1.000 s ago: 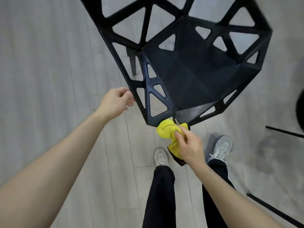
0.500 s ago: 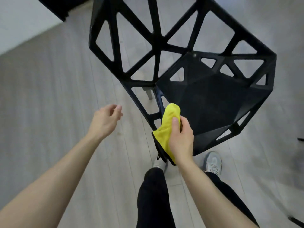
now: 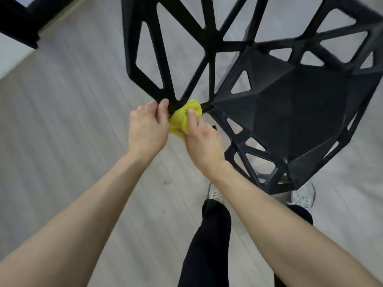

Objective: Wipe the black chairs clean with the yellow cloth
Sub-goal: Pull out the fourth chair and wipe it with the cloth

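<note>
A black chair (image 3: 290, 112) with an angular, faceted seat and an open lattice of triangular cut-outs fills the upper right of the frame, seen from above. Its latticed back rises toward the top centre, and the seat panel spreads across the right side.

At the centre of the frame, where the lower struts of the back meet the corner of the seat, sits a bunched yellow cloth (image 3: 182, 119). It is pressed against that junction of the frame, between the two hands.

The right hand (image 3: 202, 141) holds the cloth: its thumb lies across the top of the yellow bundle and the rest of the fingers are curled under it, mostly hidden. The left hand (image 3: 148, 129) is just beside it on the left, touching the cloth's edge, with its fingers curled and the fingertips closed on the dark strut of the chair right above the cloth.

Both bare forearms run from the lower corners of the frame up to the centre. Below them, a dark trouser leg (image 3: 209, 241) and two pale sneakers (image 3: 302, 195) stand on the light grey plank floor (image 3: 62, 141), the right-hand shoe partly under the seat's front edge. A dark piece of furniture (image 3: 18, 19) crosses the upper left corner; what it is cannot be told.
</note>
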